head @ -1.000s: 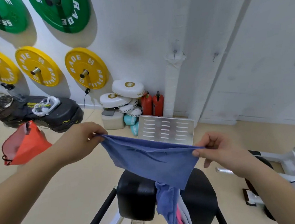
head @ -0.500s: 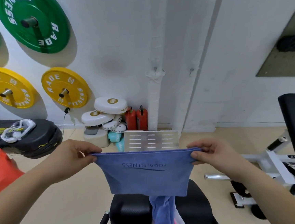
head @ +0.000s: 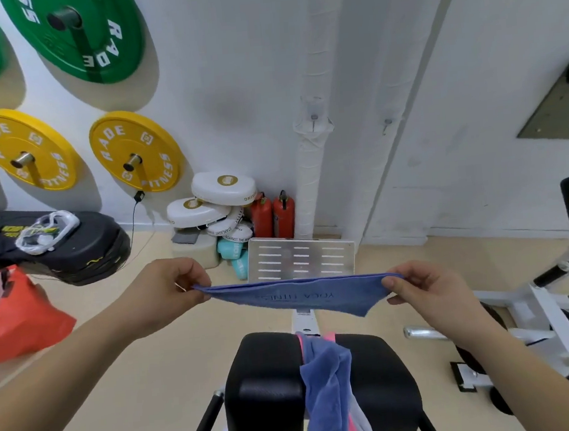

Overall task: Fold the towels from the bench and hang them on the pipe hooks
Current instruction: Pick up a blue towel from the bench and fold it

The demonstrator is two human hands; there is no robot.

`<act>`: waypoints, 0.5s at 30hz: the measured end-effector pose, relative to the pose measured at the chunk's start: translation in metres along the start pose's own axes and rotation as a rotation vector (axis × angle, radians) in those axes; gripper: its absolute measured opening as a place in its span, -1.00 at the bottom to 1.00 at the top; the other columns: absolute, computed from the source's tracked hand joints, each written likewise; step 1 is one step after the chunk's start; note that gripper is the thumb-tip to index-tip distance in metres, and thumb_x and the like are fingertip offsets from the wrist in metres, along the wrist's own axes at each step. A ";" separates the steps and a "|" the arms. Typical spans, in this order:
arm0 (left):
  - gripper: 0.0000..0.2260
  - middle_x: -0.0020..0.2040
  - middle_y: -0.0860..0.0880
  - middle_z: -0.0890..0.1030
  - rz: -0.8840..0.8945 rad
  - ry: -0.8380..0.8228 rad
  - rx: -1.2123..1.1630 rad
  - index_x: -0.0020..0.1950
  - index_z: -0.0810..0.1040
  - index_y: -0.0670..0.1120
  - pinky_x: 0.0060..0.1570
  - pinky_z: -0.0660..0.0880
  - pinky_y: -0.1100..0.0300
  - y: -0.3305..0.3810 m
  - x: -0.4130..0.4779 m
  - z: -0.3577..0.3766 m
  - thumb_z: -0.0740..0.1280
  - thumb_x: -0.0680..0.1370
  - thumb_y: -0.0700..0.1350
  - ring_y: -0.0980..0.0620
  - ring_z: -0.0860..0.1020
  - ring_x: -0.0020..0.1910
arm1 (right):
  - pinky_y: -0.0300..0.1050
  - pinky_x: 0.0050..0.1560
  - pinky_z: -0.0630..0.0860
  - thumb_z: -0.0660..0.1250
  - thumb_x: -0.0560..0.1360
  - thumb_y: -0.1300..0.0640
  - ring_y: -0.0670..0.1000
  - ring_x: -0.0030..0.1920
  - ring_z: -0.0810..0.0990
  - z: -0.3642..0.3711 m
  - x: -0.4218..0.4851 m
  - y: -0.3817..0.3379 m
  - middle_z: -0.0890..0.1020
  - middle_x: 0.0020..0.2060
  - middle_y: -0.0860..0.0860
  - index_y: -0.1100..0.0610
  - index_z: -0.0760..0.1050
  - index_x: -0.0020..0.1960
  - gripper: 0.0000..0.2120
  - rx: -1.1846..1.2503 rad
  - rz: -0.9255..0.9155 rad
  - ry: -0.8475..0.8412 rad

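I hold a blue towel stretched out flat in the air above the black padded bench. My left hand pinches its left corner and my right hand pinches its right corner. Dark lettering shows on the cloth. More towels, blue, pink and grey, hang bunched over the middle of the bench. A white wrapped pipe runs up the wall ahead, with a small hook on it and a second hook on the wall to its right.
Yellow and green weight plates hang on the left wall. White pads, two red extinguishers and a metal plate sit at the wall's foot. A black machine and red bag lie left; a white frame right.
The towel has risen off the bench and swung from hanging down to nearly flat between my hands. My hands have moved further apart. My head has tilted up toward the pipe.
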State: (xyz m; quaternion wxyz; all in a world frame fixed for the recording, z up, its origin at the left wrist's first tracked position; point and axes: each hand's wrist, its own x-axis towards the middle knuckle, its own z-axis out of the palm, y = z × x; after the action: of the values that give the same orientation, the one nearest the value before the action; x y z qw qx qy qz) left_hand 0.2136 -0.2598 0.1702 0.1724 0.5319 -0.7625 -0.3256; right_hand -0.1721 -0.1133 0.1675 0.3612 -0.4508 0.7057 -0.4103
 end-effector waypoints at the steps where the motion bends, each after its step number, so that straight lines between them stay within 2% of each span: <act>1: -0.86 -0.29 0.06 0.69 0.005 -0.012 0.004 -0.20 0.69 -0.01 -0.35 0.46 0.44 -0.005 -0.004 0.006 0.55 0.44 -0.24 0.23 0.55 -0.38 | -0.11 0.00 0.64 0.43 0.57 0.16 0.07 -0.13 0.71 0.002 -0.001 0.006 0.75 -0.17 0.03 0.04 0.70 -0.06 -0.91 -0.049 0.000 -0.014; 4: -0.82 -0.18 0.09 0.68 0.002 -0.096 0.050 -0.09 0.70 0.05 -0.24 0.46 0.46 -0.029 -0.019 0.035 0.50 0.48 -0.25 0.23 0.57 -0.21 | -0.01 -0.09 0.56 0.45 0.56 0.05 0.11 -0.25 0.61 0.015 -0.010 0.044 0.71 -0.20 0.00 -0.12 0.64 -0.12 -0.90 -0.228 0.037 -0.086; 6: -0.72 -0.14 0.11 0.64 -0.024 -0.183 0.085 -0.10 0.64 0.19 -0.19 0.44 0.44 -0.052 -0.034 0.060 0.47 0.49 -0.24 0.19 0.57 -0.16 | -0.03 -0.10 0.54 0.42 0.58 0.03 -0.02 -0.28 0.59 0.029 -0.020 0.079 0.71 -0.20 -0.05 -0.15 0.59 -0.12 -0.88 -0.320 0.093 -0.200; 8: -0.66 -0.14 0.10 0.61 -0.083 -0.292 0.118 -0.21 0.57 0.25 -0.13 0.43 0.39 -0.074 -0.051 0.088 0.43 0.49 -0.24 0.16 0.57 -0.18 | -0.13 -0.08 0.56 0.37 0.60 0.07 -0.16 -0.25 0.59 0.046 -0.034 0.112 0.68 -0.23 -0.10 -0.14 0.55 -0.12 -0.85 -0.414 0.129 -0.303; 11: -0.74 -0.12 0.09 0.61 -0.185 -0.408 0.087 -0.31 0.56 0.16 -0.06 0.46 0.35 -0.097 -0.082 0.118 0.38 0.43 -0.21 0.16 0.59 -0.10 | -0.29 -0.21 0.45 0.28 0.64 0.13 -0.16 -0.30 0.49 0.070 -0.056 0.142 0.57 -0.29 -0.10 -0.06 0.47 -0.09 -0.85 -0.483 0.210 -0.438; 13: -0.82 -0.07 0.10 0.66 -0.239 -0.443 0.034 -0.33 0.58 0.05 0.02 0.52 0.25 -0.104 -0.098 0.128 0.33 0.39 -0.21 0.20 0.60 -0.01 | -0.31 -0.23 0.42 0.25 0.65 0.12 -0.13 -0.29 0.45 0.078 -0.067 0.154 0.53 -0.27 -0.09 -0.01 0.44 -0.08 -0.87 -0.482 0.273 -0.508; 15: -0.82 -0.01 0.13 0.70 -0.277 -0.461 -0.012 -0.34 0.54 -0.04 0.11 0.51 0.28 -0.107 -0.109 0.133 0.28 0.43 -0.25 0.26 0.60 0.08 | -0.29 -0.18 0.44 0.24 0.64 0.10 -0.11 -0.26 0.46 0.080 -0.074 0.161 0.55 -0.22 -0.04 0.01 0.45 -0.08 -0.88 -0.451 0.311 -0.545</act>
State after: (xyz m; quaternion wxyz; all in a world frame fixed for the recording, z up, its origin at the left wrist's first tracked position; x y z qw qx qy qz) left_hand 0.2486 -0.1410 0.0098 -0.0486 0.5421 -0.6995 -0.4632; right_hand -0.1319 -0.0230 0.0000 0.4852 -0.4991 0.7162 -0.0504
